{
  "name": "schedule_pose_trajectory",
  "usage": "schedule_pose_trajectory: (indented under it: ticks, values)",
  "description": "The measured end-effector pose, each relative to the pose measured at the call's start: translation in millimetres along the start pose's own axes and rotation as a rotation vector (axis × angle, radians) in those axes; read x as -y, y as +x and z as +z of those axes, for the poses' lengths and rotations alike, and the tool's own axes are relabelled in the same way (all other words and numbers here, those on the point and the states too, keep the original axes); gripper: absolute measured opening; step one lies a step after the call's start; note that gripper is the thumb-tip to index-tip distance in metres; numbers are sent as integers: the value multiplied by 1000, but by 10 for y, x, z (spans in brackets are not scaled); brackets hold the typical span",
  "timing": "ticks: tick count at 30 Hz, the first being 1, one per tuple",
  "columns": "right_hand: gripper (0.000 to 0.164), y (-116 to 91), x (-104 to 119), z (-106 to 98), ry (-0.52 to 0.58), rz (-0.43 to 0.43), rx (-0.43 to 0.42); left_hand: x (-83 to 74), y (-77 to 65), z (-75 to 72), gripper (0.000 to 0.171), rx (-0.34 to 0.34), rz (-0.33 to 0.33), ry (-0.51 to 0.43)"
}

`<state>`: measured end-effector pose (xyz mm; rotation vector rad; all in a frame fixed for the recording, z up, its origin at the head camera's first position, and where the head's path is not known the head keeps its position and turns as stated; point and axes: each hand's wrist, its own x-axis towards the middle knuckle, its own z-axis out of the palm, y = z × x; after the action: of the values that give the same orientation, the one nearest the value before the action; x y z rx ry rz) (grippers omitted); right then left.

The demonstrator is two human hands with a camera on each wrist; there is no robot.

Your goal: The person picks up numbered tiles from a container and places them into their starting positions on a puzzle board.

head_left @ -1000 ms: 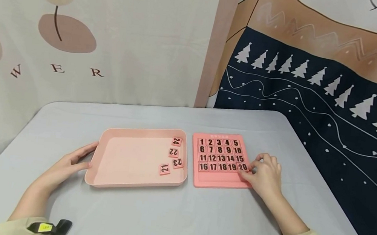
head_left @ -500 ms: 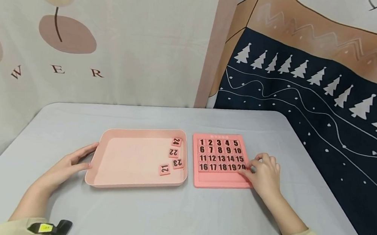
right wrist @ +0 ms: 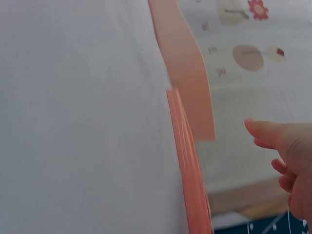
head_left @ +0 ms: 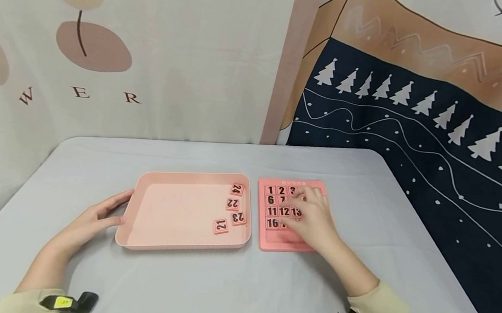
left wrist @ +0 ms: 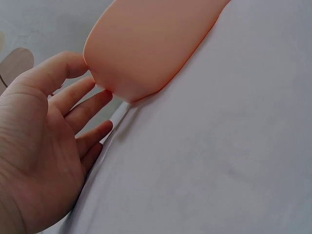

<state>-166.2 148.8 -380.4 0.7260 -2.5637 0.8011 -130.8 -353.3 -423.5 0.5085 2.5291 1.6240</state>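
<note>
A pink number board (head_left: pixel 272 240) lies right of centre, its number tiles (head_left: pixel 271 211) set in rows from 1 upward; the hand covers its right columns. My right hand (head_left: pixel 313 218) is over the board with fingers loosely bent and nothing seen between them; in the right wrist view this hand (right wrist: pixel 292 161) stands apart from the board's edge. My left hand (head_left: pixel 83 226) touches the left end of a pale pink tray (head_left: pixel 168 214). In the left wrist view, the fingertips of the left hand (left wrist: pixel 48 126) rest against the tray's outer wall (left wrist: pixel 146 48).
Loose tiles 24 (head_left: pixel 236 189), 22 (head_left: pixel 233 204), 23 (head_left: pixel 238 218) and 21 (head_left: pixel 220 225) lie at the tray's right end. A white cloth covers the table (head_left: pixel 201 293). Printed curtains (head_left: pixel 195 70) hang behind it.
My right hand has left tile 20 at the board's right edge and moved left across the board, now raised over it. The left hand stays at the tray.
</note>
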Motion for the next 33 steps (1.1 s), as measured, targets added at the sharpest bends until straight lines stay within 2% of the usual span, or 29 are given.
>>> schedule_pose_trajectory:
  ticks: [10, 13, 17, 23, 28, 33]
  values:
    - [33, 364, 388, 487, -12, -152, 203, -6, -3, -5, 61, -2, 2, -1]
    - [36, 434, 463, 625, -44, -167, 285, -17, -5, -5, 61, -3, 1, 1]
    - [36, 491, 518, 763, -72, -181, 347, -25, -3, -3, 62, 0, -2, -3]
    - [33, 548, 541, 862, -86, -181, 384, -7, 1, -9, 61, -3, -2, 3]
    - [35, 585, 554, 883, -105, -157, 442, -1, -3, -11, 62, -3, -6, 6]
    - [30, 599, 565, 882, -106, -132, 488, -5, 1, -6, 62, -2, -13, 10]
